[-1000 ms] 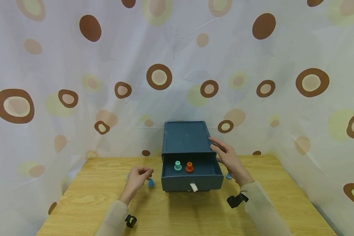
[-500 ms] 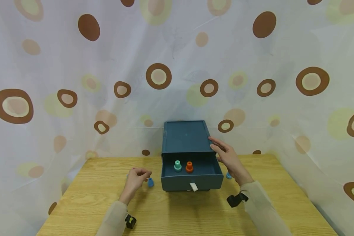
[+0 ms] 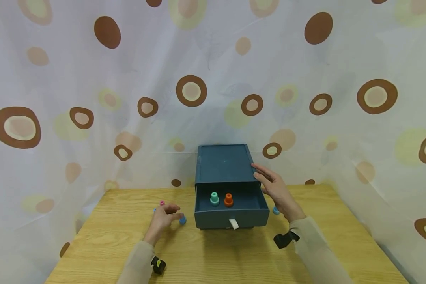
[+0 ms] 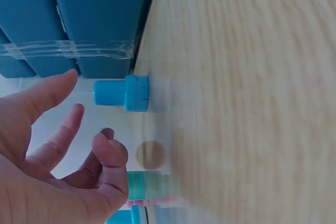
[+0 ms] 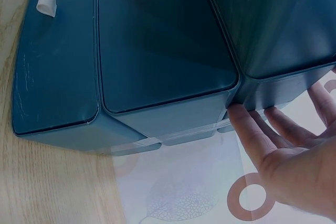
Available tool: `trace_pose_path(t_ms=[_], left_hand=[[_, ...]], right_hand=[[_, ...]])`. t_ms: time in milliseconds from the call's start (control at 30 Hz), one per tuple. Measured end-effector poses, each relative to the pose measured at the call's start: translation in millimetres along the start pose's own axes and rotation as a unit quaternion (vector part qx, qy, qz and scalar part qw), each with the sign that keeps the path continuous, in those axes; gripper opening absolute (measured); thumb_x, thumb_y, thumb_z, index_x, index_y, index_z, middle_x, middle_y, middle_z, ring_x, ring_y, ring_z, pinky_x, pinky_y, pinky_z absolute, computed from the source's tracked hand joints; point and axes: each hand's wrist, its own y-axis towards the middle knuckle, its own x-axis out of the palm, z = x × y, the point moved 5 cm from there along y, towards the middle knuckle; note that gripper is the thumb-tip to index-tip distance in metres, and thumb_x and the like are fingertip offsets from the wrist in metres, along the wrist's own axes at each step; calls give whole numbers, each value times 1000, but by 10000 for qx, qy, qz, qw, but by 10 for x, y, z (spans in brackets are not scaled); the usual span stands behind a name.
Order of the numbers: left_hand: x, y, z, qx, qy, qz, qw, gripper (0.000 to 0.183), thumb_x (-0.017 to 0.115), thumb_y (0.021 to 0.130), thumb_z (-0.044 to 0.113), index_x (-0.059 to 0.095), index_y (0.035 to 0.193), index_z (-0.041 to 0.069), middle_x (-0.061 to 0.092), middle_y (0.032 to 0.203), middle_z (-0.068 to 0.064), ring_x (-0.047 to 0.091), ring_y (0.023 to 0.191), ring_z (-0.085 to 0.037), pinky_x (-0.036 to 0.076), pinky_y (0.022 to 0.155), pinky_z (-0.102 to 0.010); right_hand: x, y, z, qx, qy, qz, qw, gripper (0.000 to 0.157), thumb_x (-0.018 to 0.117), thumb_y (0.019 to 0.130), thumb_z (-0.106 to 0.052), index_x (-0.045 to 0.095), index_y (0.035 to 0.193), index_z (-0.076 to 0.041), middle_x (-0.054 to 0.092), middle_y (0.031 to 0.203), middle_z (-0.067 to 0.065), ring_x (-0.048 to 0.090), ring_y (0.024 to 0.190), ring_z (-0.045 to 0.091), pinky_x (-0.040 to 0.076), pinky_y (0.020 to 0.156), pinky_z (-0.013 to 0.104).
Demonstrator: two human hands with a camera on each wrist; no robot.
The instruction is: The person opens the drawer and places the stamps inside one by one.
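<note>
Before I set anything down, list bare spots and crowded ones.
Bare: the table in front of the drawer and outside the right sleeve; inside the drawer, right of the orange piece. Crowded: around the left hand, by a blue piece and a pink piece.

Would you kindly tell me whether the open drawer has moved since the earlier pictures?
No: judged against the blue cabinet around it, the open drawer stands out just as far in the head view, neither further in nor out.

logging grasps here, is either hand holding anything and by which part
Nothing is held. The left hand is open, with a gap to the nearest blue piece; the right hand only rests against the right side of the drawer cabinet.
</note>
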Motion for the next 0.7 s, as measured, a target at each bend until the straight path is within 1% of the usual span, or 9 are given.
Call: trace_pose_path(t_ms=[100, 233, 333, 433, 533, 600, 700], left_hand=[[15, -4, -29, -64, -71, -129, 9999, 36, 75, 85, 13, 66, 117, -1, 62, 119, -18, 58, 106, -28, 51, 86, -39], [33, -1, -73, -211, -168, -196, 9994, 39, 76, 85, 13, 65, 120, -1, 61, 121, -19, 59, 104, -28, 53, 81, -38], [43, 2, -87, -257, -192, -235, 9992, 39, 75, 86, 12, 64, 120, -1, 61, 121, -19, 58, 103, -27, 52, 77, -37], [48, 6, -87, -285, -184, -282, 9990, 39, 75, 85, 12, 64, 121, -1, 62, 121, -19, 59, 104, -28, 52, 77, -36], [54, 21, -86, -269, -56, -348, 9990, 40, 76, 85, 12, 65, 121, -1, 63, 122, -19, 59, 108, -29, 53, 81, -37], [63, 39, -91, -285, -28, -423, 9987, 40, 76, 85, 12, 65, 122, -1, 63, 123, -19, 59, 109, -29, 53, 81, -37], [81, 71, -107, -314, -15, -518, 9982, 41, 76, 85, 12, 65, 122, -1, 64, 123, -17, 60, 106, -26, 53, 76, -35]], right_hand=[[5, -9, 11, 26, 27, -20, 10000, 56, 51, 101, -44, 38, 152, -23, 26, 162, 7, 19, 150, 34, 23, 114, 66], [16, -18, 23, 64, 49, -10, 10000, 56, 51, 101, -43, 38, 152, -23, 26, 161, 8, 19, 150, 35, 23, 113, 66], [19, -19, 23, 61, 53, 12, 10000, 56, 52, 101, -43, 39, 152, -22, 27, 161, 9, 20, 149, 35, 24, 114, 65], [21, -17, 19, 49, 41, 8, 10000, 56, 52, 101, -43, 39, 152, -22, 27, 161, 9, 20, 149, 35, 23, 113, 65], [18, -14, 14, 40, 19, -4, 10000, 56, 51, 101, -43, 38, 152, -22, 27, 161, 8, 20, 149, 35, 23, 113, 66], [14, -11, 10, 23, -3, 4, 10000, 56, 51, 101, -43, 38, 152, -22, 27, 161, 8, 20, 149, 35, 24, 113, 66], [8, -4, 5, 3, -38, 26, 10000, 56, 51, 101, -43, 38, 152, -22, 27, 161, 9, 21, 149, 35, 25, 113, 65]])
